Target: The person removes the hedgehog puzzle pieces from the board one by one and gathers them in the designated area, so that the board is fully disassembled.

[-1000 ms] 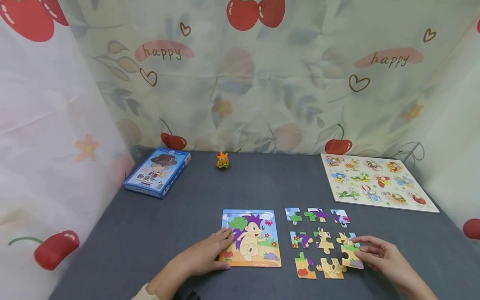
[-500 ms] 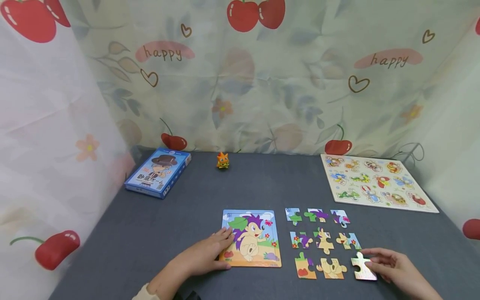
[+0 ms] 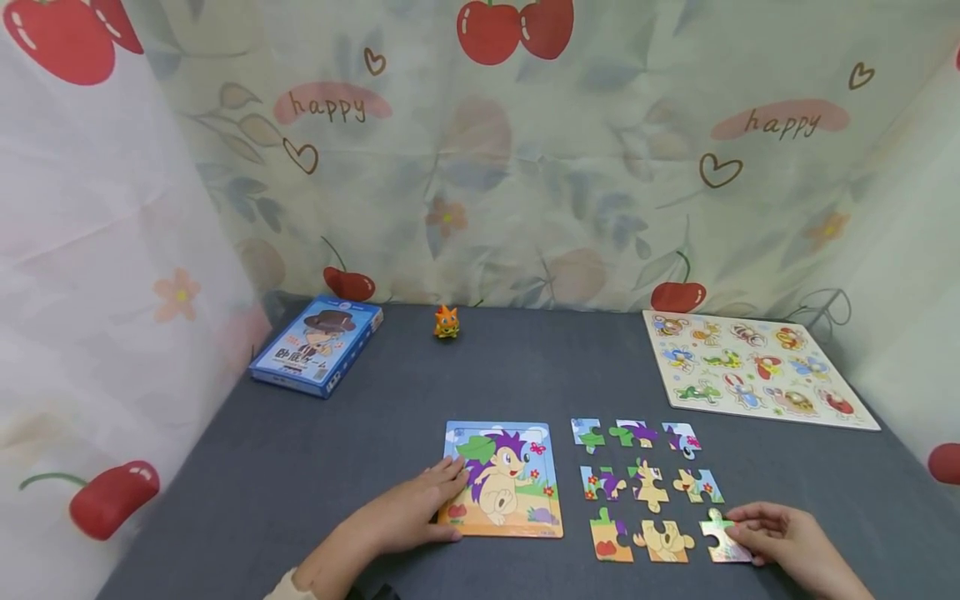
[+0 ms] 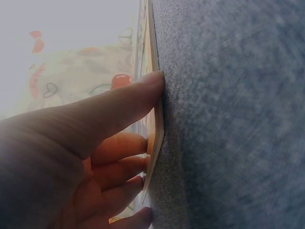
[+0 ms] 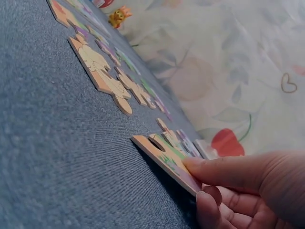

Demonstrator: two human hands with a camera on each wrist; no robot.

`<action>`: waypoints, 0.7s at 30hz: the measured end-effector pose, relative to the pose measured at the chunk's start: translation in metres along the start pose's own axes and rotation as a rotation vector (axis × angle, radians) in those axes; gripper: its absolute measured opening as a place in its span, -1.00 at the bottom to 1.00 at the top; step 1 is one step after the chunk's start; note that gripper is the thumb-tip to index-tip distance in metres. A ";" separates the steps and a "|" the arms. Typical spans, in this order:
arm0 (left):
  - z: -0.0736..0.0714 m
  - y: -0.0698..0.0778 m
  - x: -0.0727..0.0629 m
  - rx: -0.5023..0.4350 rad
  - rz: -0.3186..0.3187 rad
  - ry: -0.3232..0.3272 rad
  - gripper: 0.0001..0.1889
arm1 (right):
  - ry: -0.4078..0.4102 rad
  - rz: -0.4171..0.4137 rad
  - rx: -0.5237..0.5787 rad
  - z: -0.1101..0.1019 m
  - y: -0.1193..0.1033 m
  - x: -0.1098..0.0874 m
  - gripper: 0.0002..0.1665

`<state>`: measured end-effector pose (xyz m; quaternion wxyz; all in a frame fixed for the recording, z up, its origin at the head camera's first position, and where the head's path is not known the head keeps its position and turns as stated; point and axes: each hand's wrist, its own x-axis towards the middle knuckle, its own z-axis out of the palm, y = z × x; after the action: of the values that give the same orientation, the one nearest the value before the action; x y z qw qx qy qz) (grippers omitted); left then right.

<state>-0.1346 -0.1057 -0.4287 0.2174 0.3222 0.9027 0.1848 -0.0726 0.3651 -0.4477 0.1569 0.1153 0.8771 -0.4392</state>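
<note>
My right hand (image 3: 783, 537) pinches a jigsaw piece (image 3: 723, 537) at the near right corner of the loose pieces. In the right wrist view the thumb lies on top of this orange and green jigsaw piece (image 5: 169, 160), with fingers at its edge; that edge is tilted up off the cloth. My left hand (image 3: 408, 508) rests on the left edge of a square hedgehog picture board (image 3: 513, 479). Seen from the left wrist, the thumb (image 4: 143, 90) touches the board's edge while relaxed fingers lie over its face.
Several loose puzzle pieces (image 3: 665, 542) lie in spaced rows right of the hedgehog board. A white insect puzzle board (image 3: 757, 362) is at the back right. Toward the back left lies a blue box (image 3: 315, 343), and a small orange figurine (image 3: 447, 322) stands near the curtain (image 3: 510, 208).
My right hand has carried the jigsaw piece right and toward me, off the piece behind it, to the end of the near row. The left hand stays in place.
</note>
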 end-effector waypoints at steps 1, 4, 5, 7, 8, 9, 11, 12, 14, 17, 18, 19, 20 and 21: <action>0.000 0.000 0.000 0.000 0.001 0.001 -0.28 | 0.003 0.002 0.004 0.000 0.000 0.000 -0.51; -0.001 -0.001 -0.001 -0.006 0.003 0.003 -0.27 | 0.027 0.005 -0.006 0.001 -0.001 0.000 -0.53; -0.001 -0.001 -0.001 -0.009 0.002 0.003 -0.28 | 0.035 0.003 -0.013 0.002 -0.001 0.000 -0.53; -0.002 -0.001 -0.001 -0.015 0.002 0.004 -0.28 | 0.051 0.005 -0.030 0.003 -0.003 0.001 -0.54; -0.002 -0.001 -0.001 -0.017 0.001 0.004 -0.28 | 0.060 0.001 -0.048 0.004 -0.003 0.001 -0.54; -0.001 -0.001 -0.002 -0.018 0.000 0.004 -0.28 | 0.073 -0.001 -0.066 0.004 -0.003 0.001 -0.55; -0.001 -0.001 -0.003 -0.019 -0.005 0.001 -0.27 | 0.090 0.001 -0.088 0.005 -0.003 0.001 -0.55; 0.000 -0.001 -0.003 -0.019 -0.006 0.000 -0.27 | 0.098 0.001 -0.101 0.005 -0.002 0.001 -0.54; 0.000 0.000 -0.004 -0.021 -0.010 -0.003 -0.27 | 0.113 0.004 -0.119 0.005 -0.001 0.001 -0.53; 0.000 0.000 -0.004 -0.021 -0.012 0.000 -0.27 | 0.108 -0.005 -0.132 0.004 0.001 0.001 -0.50; 0.001 0.000 -0.004 -0.020 -0.010 0.002 -0.27 | 0.105 -0.011 -0.139 0.004 0.001 0.001 -0.49; 0.001 0.000 -0.004 -0.021 -0.010 0.004 -0.28 | 0.100 -0.017 -0.143 0.003 0.002 0.001 -0.49; 0.001 0.000 -0.004 -0.019 -0.005 0.008 -0.28 | 0.092 -0.025 -0.142 0.003 0.002 0.001 -0.49; 0.001 0.000 -0.004 -0.019 0.001 0.012 -0.28 | 0.083 -0.030 -0.136 0.002 0.002 0.000 -0.48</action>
<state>-0.1312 -0.1084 -0.4284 0.2150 0.3195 0.9020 0.1953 -0.0720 0.3647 -0.4504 0.1212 0.1092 0.9122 -0.3758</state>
